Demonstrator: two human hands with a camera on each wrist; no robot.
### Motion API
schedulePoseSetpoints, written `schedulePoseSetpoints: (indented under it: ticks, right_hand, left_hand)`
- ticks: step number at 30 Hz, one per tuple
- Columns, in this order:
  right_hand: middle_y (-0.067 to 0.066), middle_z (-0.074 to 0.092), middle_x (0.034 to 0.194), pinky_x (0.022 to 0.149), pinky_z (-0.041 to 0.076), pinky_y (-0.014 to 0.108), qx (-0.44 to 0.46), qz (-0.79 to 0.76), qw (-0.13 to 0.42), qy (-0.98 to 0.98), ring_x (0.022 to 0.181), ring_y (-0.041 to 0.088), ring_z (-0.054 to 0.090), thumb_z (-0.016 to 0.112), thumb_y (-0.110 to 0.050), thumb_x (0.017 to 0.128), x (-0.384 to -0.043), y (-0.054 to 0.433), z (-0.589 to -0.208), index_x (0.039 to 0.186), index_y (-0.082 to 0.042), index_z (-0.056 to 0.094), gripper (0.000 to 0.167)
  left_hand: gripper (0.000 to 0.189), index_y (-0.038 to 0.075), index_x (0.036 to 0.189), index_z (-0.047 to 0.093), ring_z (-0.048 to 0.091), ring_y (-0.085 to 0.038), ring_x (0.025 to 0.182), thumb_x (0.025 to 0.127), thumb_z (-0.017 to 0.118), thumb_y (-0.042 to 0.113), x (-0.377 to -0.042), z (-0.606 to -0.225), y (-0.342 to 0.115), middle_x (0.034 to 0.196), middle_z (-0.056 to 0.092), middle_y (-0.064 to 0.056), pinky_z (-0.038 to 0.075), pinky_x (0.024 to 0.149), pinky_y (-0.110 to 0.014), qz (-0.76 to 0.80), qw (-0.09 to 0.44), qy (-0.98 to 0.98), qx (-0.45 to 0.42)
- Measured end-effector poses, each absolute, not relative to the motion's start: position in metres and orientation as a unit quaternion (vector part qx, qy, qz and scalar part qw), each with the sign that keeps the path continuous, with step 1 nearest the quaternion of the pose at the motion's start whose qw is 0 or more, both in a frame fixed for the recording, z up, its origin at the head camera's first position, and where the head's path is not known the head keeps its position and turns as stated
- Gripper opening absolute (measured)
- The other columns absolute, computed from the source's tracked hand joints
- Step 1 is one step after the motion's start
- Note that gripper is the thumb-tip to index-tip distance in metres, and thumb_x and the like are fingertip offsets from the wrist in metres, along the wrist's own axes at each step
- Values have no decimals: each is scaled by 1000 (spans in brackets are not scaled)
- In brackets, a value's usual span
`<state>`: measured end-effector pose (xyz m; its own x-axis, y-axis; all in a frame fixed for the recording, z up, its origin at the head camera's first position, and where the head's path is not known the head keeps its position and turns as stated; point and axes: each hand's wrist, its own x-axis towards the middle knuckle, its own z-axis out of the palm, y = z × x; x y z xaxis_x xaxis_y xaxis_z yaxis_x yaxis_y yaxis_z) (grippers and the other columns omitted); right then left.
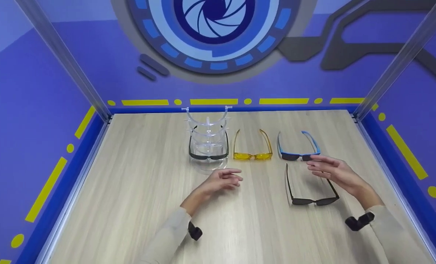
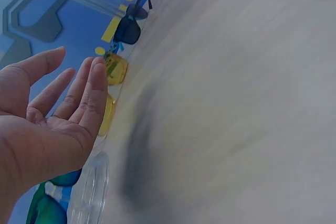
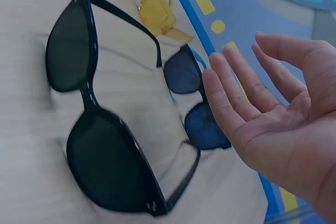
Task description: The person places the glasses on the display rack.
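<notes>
My left hand (image 1: pixel 221 180) hovers over the table just in front of a clear plastic glasses stand (image 1: pixel 208 137), fingers loosely bent and holding nothing. On the lowest level of that stand sits a pair of dark-framed sunglasses (image 1: pixel 209 157). My right hand (image 1: pixel 337 175) hangs in the air with relaxed fingers, also holding nothing. Below it lie black sunglasses (image 1: pixel 315 201), temples unfolded and pointing to the back; the right hand overlaps one temple in the head view. Blue-framed sunglasses (image 1: pixel 295 157) with dark lenses lie just behind them, near my right fingertips.
Yellow glasses (image 1: pixel 252 156) with yellow lenses lie between the stand and the blue pair, temples unfolded. The wooden table (image 1: pixel 137 190) is enclosed by blue-purple panels (image 1: pixel 104 77) at the back and both sides, with metal posts (image 1: pixel 66 62) at the rear corners.
</notes>
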<state>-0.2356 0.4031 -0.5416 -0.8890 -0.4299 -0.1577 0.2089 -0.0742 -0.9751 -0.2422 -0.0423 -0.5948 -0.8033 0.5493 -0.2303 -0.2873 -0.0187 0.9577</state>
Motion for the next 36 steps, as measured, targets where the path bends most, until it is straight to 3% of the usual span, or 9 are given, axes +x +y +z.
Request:
schedulePoseSetpoints:
  ticks: [9, 16, 23, 29, 32, 36]
  right_hand:
    - [3, 70, 134, 105, 55, 29, -86, -750, 206, 623, 124, 16, 67, 41, 2, 108, -221, 443, -542, 140, -12, 59, 40]
    - [3, 71, 133, 103, 56, 29, -75, -763, 221, 603, 122, 16, 68, 38, 2, 108, -210, 464, -551, 138, -17, 62, 42]
    - [1, 70, 134, 106, 54, 29, -75, -785, 262, 557, 125, 16, 66, 30, 2, 110, -203, 478, -568, 137, -18, 62, 47]
    - [-1, 67, 138, 109, 52, 30, -68, -784, 310, 533, 130, 15, 63, 28, 4, 109, -196, 486, -582, 139, -24, 60, 52]
    - [-4, 66, 140, 108, 53, 28, -67, -763, 323, 557, 130, 13, 62, 31, 4, 109, -194, 488, -586, 141, -30, 57, 53]
    - [2, 64, 143, 108, 53, 29, -71, -750, 338, 563, 132, 15, 61, 34, 5, 108, -195, 485, -588, 144, -30, 55, 55]
  left_hand:
    - [50, 0, 145, 54, 73, -19, 103, 98, 68, 10, -241, -597, -3, 129, 70, -18, 59, 99, -43, 704, 319, 623, 119]
    - [50, 2, 145, 54, 73, -15, 98, 97, 67, 7, -238, -603, 25, 131, 69, -19, 60, 97, -45, 696, 346, 617, 126]
    - [53, 2, 148, 51, 72, -15, 98, 97, 66, 3, -234, -607, 53, 137, 63, -26, 59, 99, -45, 701, 359, 604, 121]
    - [64, 4, 155, 41, 71, -26, 111, 95, 65, -1, -230, -612, 79, 143, 57, -28, 57, 103, -44, 717, 363, 583, 118]
    - [70, 8, 157, 38, 70, -29, 114, 94, 66, -4, -228, -615, 90, 144, 55, -27, 58, 103, -43, 728, 364, 570, 107]
    - [74, 13, 158, 38, 71, -27, 111, 92, 68, -4, -225, -617, 100, 141, 58, -20, 60, 99, -40, 743, 360, 557, 86]
